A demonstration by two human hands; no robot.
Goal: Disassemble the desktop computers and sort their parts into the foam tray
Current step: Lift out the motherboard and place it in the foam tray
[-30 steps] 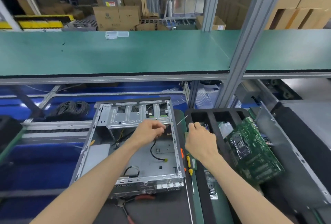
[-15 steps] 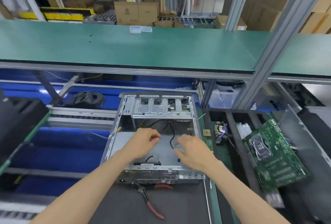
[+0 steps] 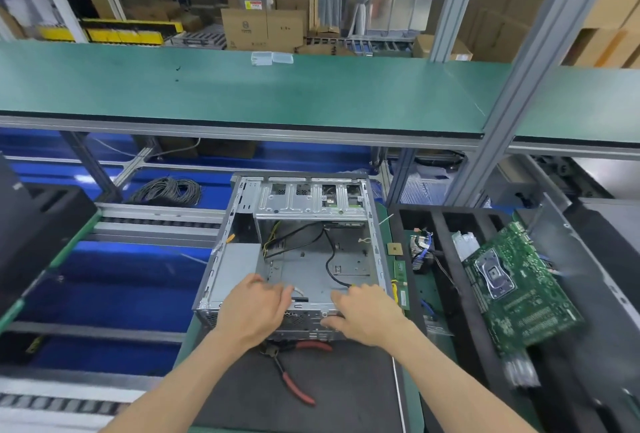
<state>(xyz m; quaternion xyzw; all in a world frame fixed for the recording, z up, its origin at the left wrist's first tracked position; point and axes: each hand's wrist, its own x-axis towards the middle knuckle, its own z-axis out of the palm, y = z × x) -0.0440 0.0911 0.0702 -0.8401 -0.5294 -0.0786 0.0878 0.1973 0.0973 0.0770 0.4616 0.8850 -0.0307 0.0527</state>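
Case (image 3: 294, 259) rear edge now under both spread hands (right hand (image 3: 363, 314) left tray (image 3: 440, 224)).

Red-handled pliers (image 3: 294, 373) on dark mat (image 3: 346, 398), coiled cable (image 3: 168, 190), cardboard boxes (image 3: 266, 28)

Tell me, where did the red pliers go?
The red pliers lie on the dark mat right in front of the open computer case, low in the head view, just below the left hand and between the two forearms.
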